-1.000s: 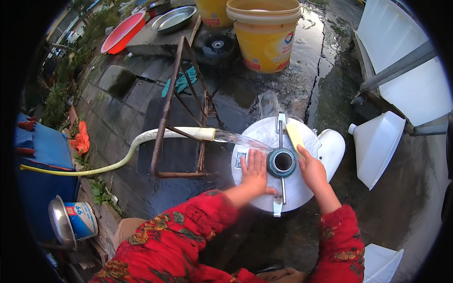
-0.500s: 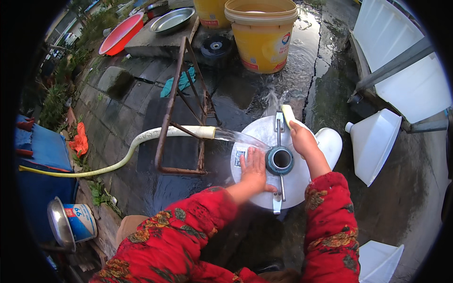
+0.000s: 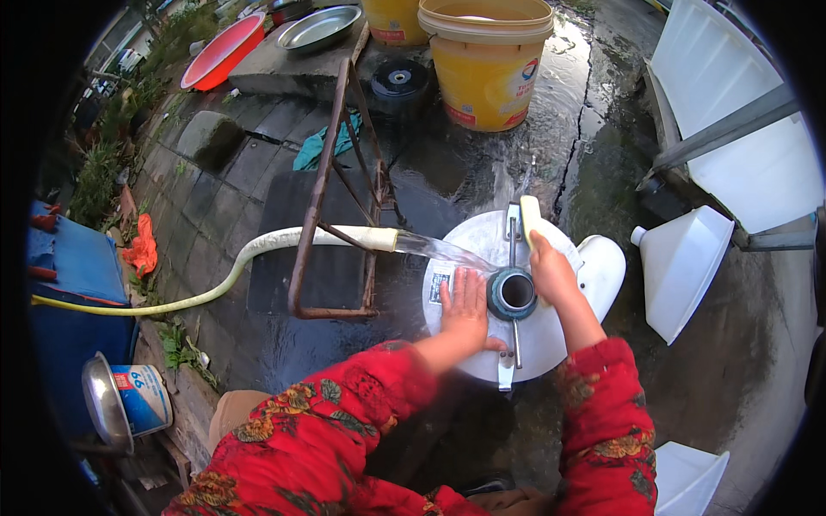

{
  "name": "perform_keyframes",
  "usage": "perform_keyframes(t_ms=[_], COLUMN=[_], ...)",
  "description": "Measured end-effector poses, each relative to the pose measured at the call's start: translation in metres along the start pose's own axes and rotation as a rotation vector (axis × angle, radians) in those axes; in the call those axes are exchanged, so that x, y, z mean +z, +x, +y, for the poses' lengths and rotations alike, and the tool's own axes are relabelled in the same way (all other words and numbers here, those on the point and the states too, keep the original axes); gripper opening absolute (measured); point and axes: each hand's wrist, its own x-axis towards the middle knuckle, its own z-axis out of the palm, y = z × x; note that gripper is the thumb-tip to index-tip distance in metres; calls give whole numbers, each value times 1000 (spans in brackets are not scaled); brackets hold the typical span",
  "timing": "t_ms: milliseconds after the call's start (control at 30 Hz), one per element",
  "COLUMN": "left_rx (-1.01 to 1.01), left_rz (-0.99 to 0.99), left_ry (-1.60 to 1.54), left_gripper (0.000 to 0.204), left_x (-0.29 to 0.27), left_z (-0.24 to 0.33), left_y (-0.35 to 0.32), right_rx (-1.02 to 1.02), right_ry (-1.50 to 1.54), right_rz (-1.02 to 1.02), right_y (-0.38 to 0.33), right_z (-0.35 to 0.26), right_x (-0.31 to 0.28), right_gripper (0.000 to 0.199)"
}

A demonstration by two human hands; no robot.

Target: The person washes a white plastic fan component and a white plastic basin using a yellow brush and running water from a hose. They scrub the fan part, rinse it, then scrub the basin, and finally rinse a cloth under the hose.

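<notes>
A white round drum-like piece [image 3: 460,348] lies in front of me on the wet ground. At its middle is a dark ringed neck [image 3: 514,293], crossed by a metal bar [image 3: 516,344] with brackets at both ends. My left hand [image 3: 465,314] rests flat on the white surface left of the neck, fingers stretched and spread. My right hand [image 3: 553,268] is closed round a pale yellow scrubbing brush [image 3: 529,212], held near the far right rim; its underside is hidden. Water pours from a pale hose [image 3: 344,237] onto the piece beside the neck.
A rusty metal frame [image 3: 311,249] props the hose at left. Beyond stand yellow buckets [image 3: 486,77], a red basin [image 3: 222,53] and a metal basin [image 3: 318,31]. White hopper-shaped pieces [image 3: 686,271] sit at right. A steel bowl [image 3: 107,402] leans by a blue tub [image 3: 142,398].
My right hand and the brush have shifted slightly toward me along the right side of the white piece. My left hand stays flat in place, and water still runs. The whole view has shifted a little.
</notes>
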Motion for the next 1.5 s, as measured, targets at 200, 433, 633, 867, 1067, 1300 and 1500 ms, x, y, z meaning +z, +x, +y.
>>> perform_keyframes(t_ms=[200, 433, 633, 867, 1067, 1300, 1500], left_rx=[6, 8, 25, 20, 103, 100, 108], left_rz=[-26, 12, 64, 10, -7, 123, 133], left_ry=[10, 15, -52, -44, -312, -538, -459], left_gripper=[135, 134, 132, 134, 67, 67, 76], left_x=[-1, -2, 3, -2, -32, -35, -39], left_z=[0, 1, -4, -4, -10, -4, 0], left_y=[1, -1, -2, 0, 25, 32, 27], right_rx=[9, -119, -40, -17, 39, -246, -292], right_ry=[31, 161, -117, -100, -58, -129, -337], right_rz=[-6, 140, -37, -123, -299, -202, -297], right_y=[-14, -2, -55, -183, -248, -266, -252], right_z=[-4, 1, 50, 94, 92, 86, 68], right_x=[1, 1, 9, -27, -18, 16, 1], right_gripper=[42, 42, 42, 49, 52, 56, 54])
